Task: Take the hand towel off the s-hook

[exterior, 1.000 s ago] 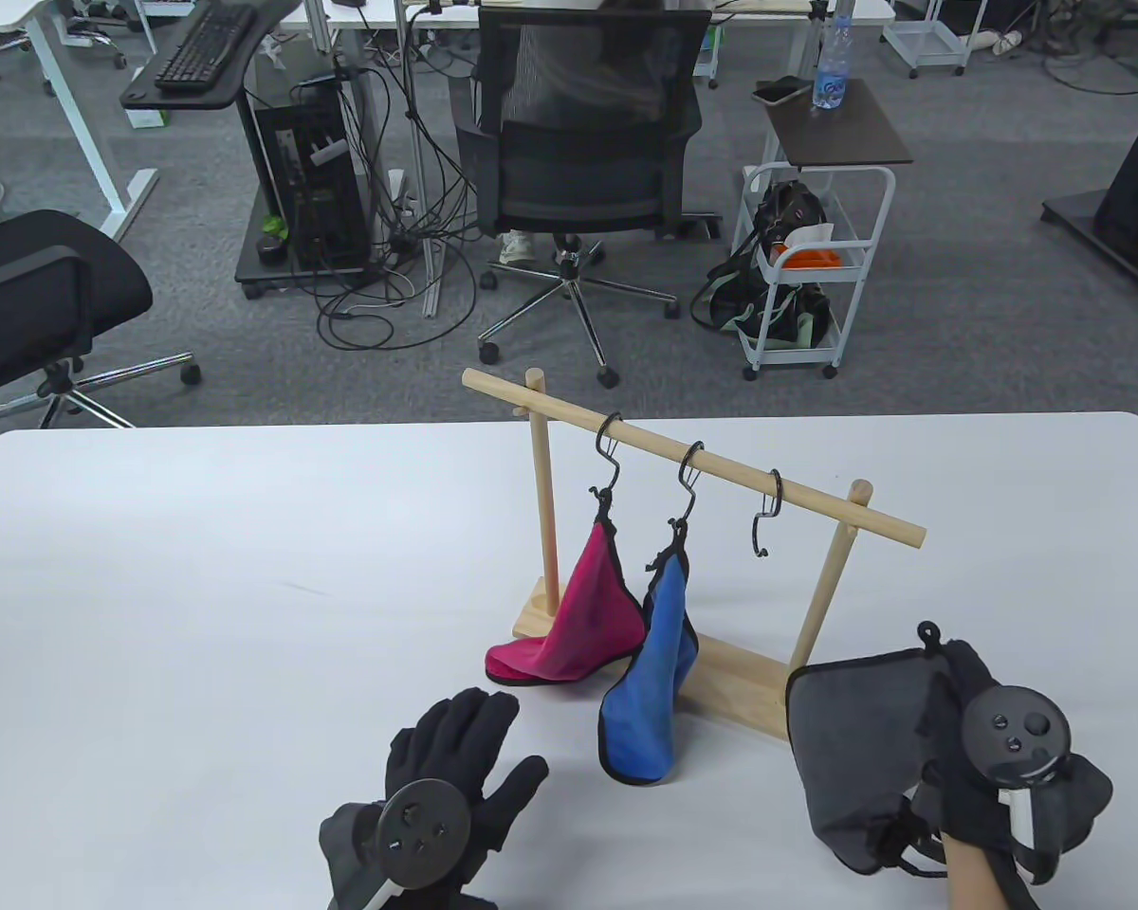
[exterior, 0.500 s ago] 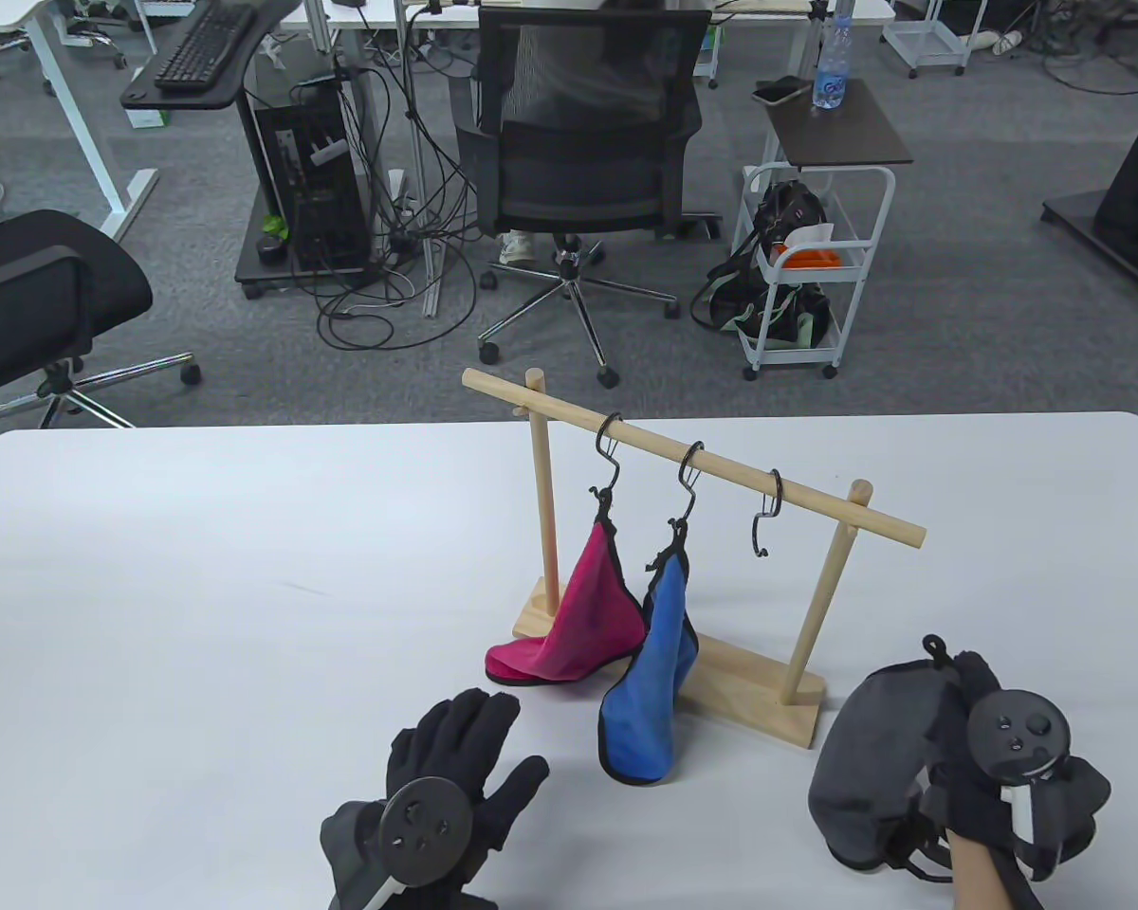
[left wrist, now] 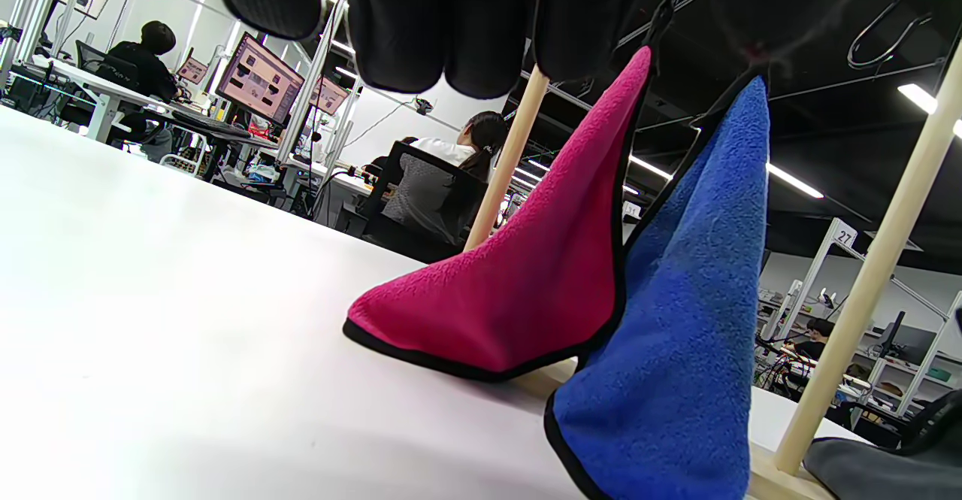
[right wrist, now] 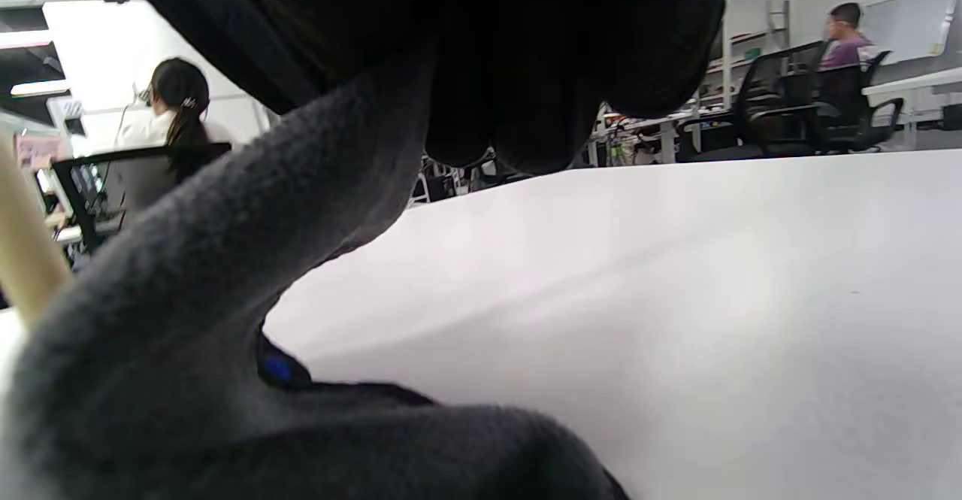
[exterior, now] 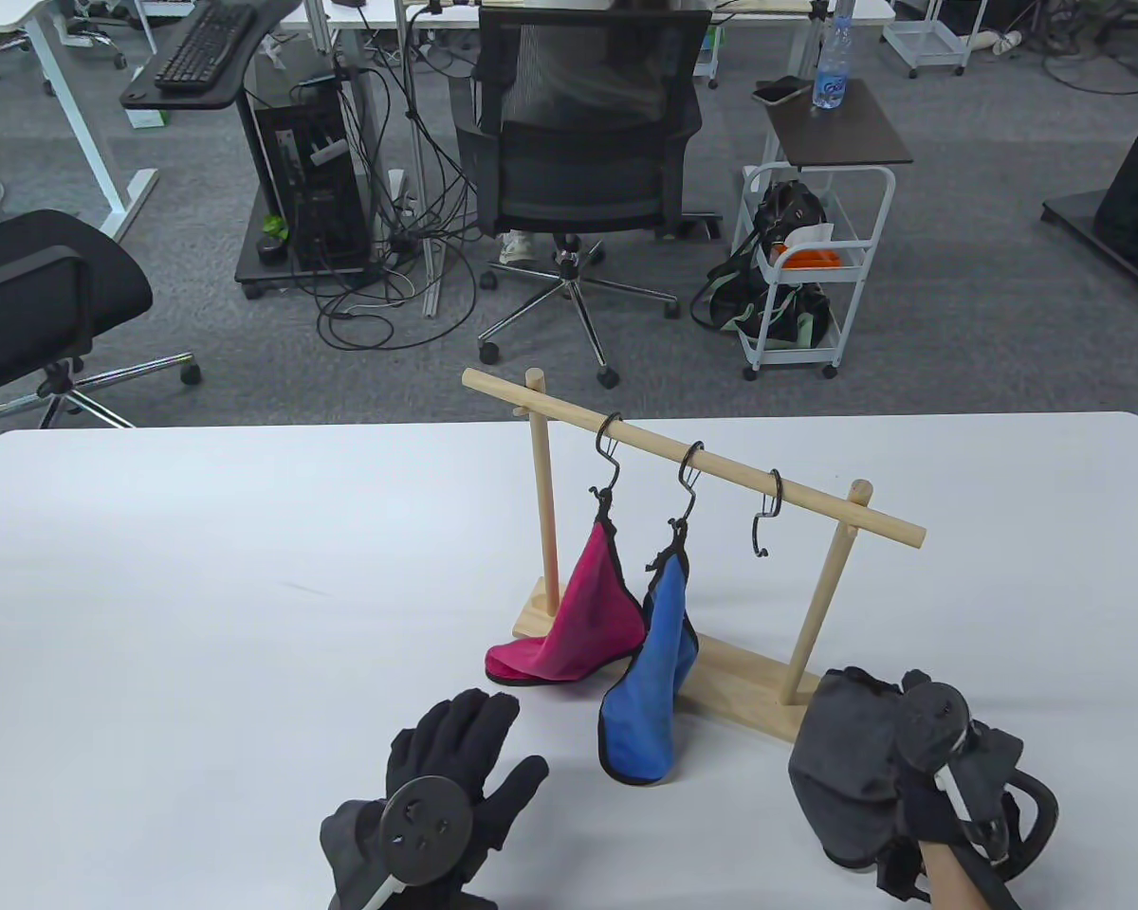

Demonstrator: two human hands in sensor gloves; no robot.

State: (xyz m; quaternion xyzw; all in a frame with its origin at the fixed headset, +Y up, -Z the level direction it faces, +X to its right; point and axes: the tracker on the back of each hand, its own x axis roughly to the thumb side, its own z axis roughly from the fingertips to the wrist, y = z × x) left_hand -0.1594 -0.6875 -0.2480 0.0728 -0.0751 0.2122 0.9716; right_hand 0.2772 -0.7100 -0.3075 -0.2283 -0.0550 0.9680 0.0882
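A wooden rack (exterior: 692, 462) stands on the white table with three black S-hooks. A pink towel (exterior: 578, 616) hangs from the left hook (exterior: 609, 453) and a blue towel (exterior: 650, 697) from the middle hook (exterior: 690, 479). The right hook (exterior: 768, 517) is bare. My right hand (exterior: 920, 749) grips a grey towel (exterior: 839, 768) low at the table, in front of the rack's right post. The grey towel fills the right wrist view (right wrist: 225, 350). My left hand (exterior: 450, 763) lies flat and open on the table, left of the blue towel, holding nothing.
The rack's wooden base (exterior: 730, 697) lies just behind the grey towel. In the left wrist view the pink towel (left wrist: 526, 274) and the blue towel (left wrist: 676, 319) hang close ahead. Office chairs and a cart stand beyond the table's far edge.
My right hand has lowered the grey towel toward the table and turned over it; the towel has bunched up. The left hand, rack and hanging towels have not moved.
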